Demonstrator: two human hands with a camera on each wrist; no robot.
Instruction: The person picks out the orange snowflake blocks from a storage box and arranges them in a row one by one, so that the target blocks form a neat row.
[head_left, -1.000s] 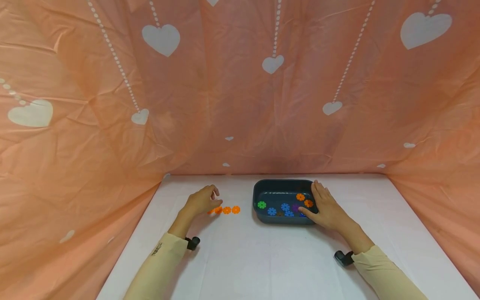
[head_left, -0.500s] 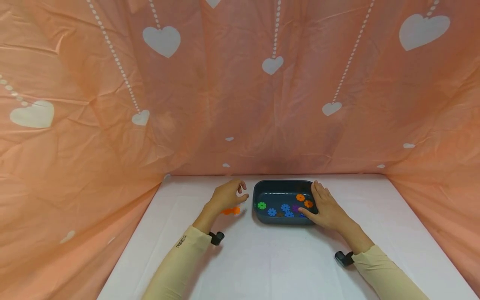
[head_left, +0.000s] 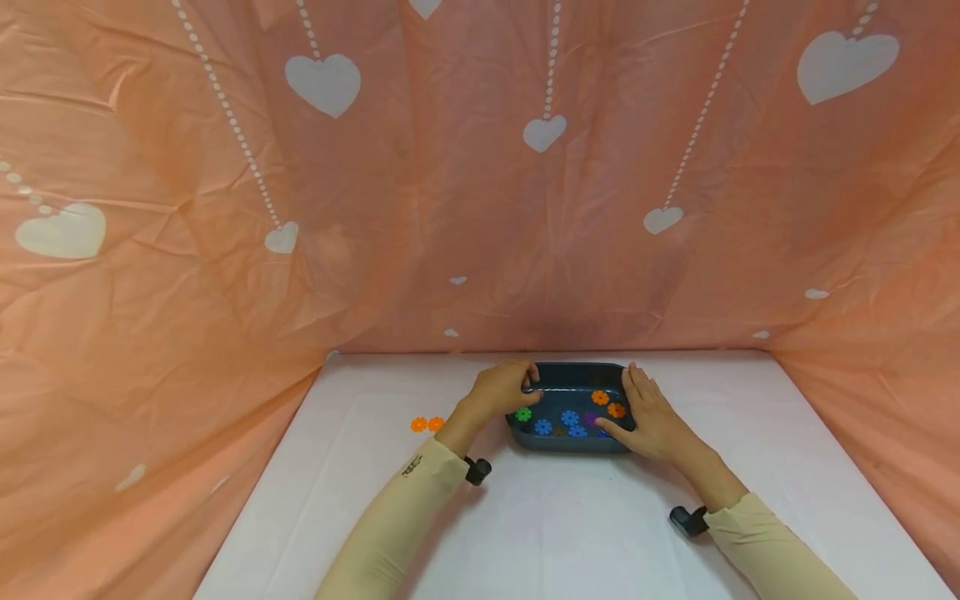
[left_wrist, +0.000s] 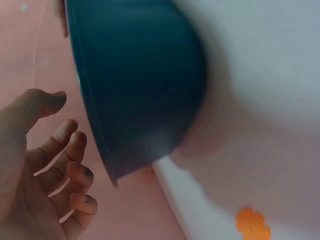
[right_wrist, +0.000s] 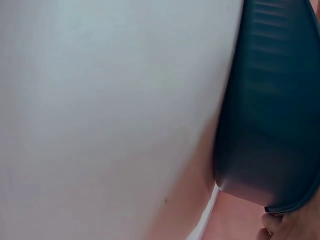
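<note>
My left hand (head_left: 502, 390) hovers over the left rim of a dark blue-grey plastic basin (head_left: 570, 377). In the left wrist view, the loosely bent fingers (left_wrist: 77, 145) hold nothing and lie beside the basin's rim. My right hand (head_left: 652, 421) rests along the basin's right rim, fingers straight and thumb reaching over the inside. Flower-shaped plastic discs lie in the basin: a green disc (head_left: 523, 414), several blue ones including a blue disc (head_left: 570, 418), a purple disc (head_left: 591, 419) and two orange, one an orange disc (head_left: 600, 398).
Left of the basin, two orange discs (head_left: 427, 425) lie on the white tabletop (head_left: 540, 525), partly beside my left forearm. A peach curtain (head_left: 465, 208) with white hearts hangs behind the table and along its sides. Black cameras are strapped to both wrists.
My left hand has moved right, from above the row of orange discs to the basin's left rim, uncovering the discs at the row's left end. The right hand has stayed on the basin.
</note>
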